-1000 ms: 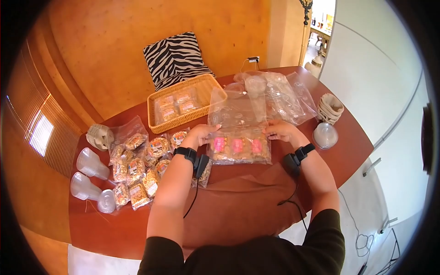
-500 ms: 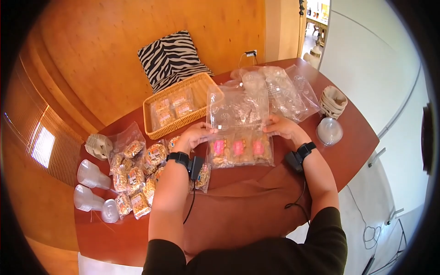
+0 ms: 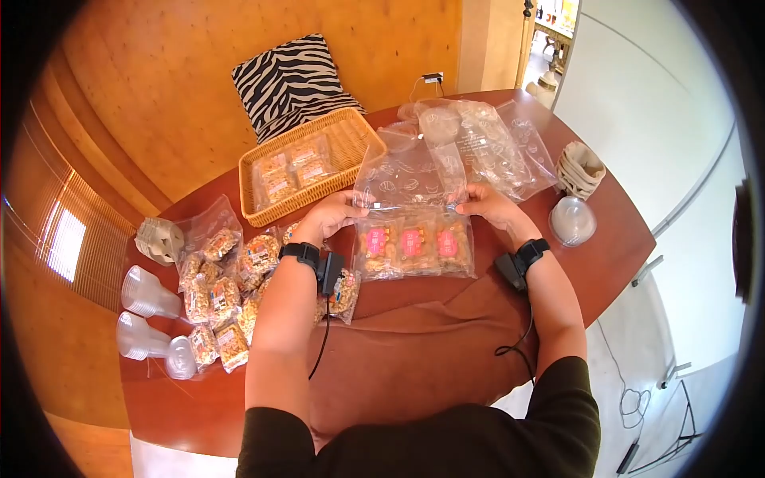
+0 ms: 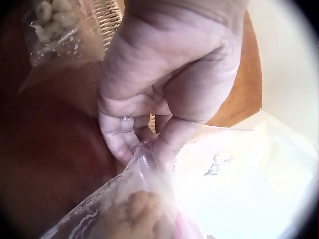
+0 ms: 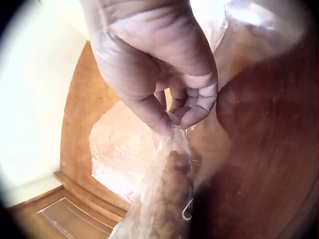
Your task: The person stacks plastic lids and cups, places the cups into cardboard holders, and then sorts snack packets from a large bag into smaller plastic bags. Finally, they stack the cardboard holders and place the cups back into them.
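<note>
A clear plastic bag (image 3: pixel 410 182) with printed patterns holds three snack packs with pink labels (image 3: pixel 411 242), side by side in its lower part. My left hand (image 3: pixel 339 213) pinches the bag's left edge between thumb and fingers; in the left wrist view that hand (image 4: pixel 164 74) grips gathered film above a brown snack (image 4: pixel 137 216). At the opposite edge my right hand (image 3: pixel 490 209) pinches the film. The right wrist view shows the right hand (image 5: pixel 154 64) with thumb and fingertips together on the bag's edge (image 5: pixel 177 137).
A wicker basket (image 3: pixel 355 121) with several packs stands behind left. Many snack packs (image 3: pixel 224 299) lie left, beside plastic cups (image 3: pixel 143 334) and bowls (image 3: pixel 159 240). Empty bags (image 3: pixel 498 151) lie back right, near stacked beige bowls (image 3: pixel 580 169) and clear lids (image 3: pixel 572 221). Brown cloth (image 3: pixel 398 358) covers the front edge.
The head view has shifted slightly. Both hands keep their hold on the bag's edges, and its upper film has changed shape a little.
</note>
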`<state>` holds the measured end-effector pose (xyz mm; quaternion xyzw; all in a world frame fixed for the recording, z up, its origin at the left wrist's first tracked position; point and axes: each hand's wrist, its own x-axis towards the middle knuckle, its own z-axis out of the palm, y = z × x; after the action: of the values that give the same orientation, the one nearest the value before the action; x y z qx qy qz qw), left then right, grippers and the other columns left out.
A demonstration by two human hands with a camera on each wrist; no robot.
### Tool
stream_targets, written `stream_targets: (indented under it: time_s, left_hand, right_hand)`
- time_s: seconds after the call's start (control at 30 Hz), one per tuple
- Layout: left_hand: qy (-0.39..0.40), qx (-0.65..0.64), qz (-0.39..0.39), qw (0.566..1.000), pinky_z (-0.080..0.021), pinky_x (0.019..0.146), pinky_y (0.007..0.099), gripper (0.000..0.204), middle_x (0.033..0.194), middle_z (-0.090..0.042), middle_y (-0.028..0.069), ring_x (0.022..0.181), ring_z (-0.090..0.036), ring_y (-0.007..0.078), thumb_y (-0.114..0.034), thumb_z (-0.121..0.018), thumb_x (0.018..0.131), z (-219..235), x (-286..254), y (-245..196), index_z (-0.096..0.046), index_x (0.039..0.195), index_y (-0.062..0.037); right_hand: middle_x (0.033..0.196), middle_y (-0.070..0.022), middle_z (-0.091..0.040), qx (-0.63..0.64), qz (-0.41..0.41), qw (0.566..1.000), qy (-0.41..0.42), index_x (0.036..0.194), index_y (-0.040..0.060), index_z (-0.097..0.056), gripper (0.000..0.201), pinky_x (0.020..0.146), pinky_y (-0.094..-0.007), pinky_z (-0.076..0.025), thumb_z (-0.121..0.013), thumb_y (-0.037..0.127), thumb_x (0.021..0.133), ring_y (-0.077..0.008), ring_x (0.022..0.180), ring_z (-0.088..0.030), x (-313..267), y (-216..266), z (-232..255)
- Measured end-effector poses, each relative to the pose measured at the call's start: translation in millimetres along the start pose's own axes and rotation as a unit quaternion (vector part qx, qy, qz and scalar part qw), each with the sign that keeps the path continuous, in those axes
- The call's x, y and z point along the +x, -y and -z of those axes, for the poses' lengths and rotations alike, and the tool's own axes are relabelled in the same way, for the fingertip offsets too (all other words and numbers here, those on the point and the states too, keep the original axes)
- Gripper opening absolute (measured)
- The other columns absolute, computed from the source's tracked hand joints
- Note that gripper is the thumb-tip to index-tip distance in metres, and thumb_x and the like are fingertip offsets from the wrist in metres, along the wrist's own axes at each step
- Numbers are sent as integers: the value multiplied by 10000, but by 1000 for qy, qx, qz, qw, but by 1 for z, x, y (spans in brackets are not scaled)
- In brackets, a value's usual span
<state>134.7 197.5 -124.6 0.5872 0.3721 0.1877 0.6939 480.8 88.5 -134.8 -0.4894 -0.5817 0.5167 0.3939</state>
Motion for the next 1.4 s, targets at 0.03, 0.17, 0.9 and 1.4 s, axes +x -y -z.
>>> stream_targets:
  time_s: [0.03, 0.17, 0.9, 1.4]
  left_hand:
    - [-1, 1, -2, 1000, -457, 893, 262, 344, 1082, -614, 7, 996, -574, 126, -110, -716, 813, 0, 0, -1, -589, 1131, -90]
    - [-22, -17, 23, 999, -464, 888, 275, 294, 1078, -627, 23, 994, -580, 131, -150, -693, 844, -3, 4, -6, -569, 1102, -83]
    - [-139, 15, -77, 987, -484, 863, 323, 477, 1084, -581, 85, 958, -589, 189, -110, -573, 916, -18, 14, -19, -304, 1310, -102]
    - [-205, -21, -184, 961, -461, 716, 265, 513, 956, -577, 73, 861, -558, 135, -136, -616, 904, -13, 27, -43, -342, 1336, -96]
  right_hand:
    - [1017, -21, -620, -2, -4, 1000, -2, 1082, 29, -620, 287, 845, -262, -438, -689, 68, 806, -110, 903, -570, 0, 1, 0]
    - [961, -30, -598, 52, -5, 999, 8, 1135, 13, -593, 328, 831, -269, -452, -677, 83, 825, -125, 941, -573, -5, 11, -5]
    - [981, 11, -561, 28, 68, 996, -53, 1070, 76, -560, 221, 827, -257, -424, -616, 42, 859, -93, 919, -524, 7, 34, -14]
    - [971, 7, -575, 36, 72, 995, -64, 1187, 72, -591, 368, 797, -245, -452, -650, 19, 828, -69, 887, -522, 24, 44, -1]
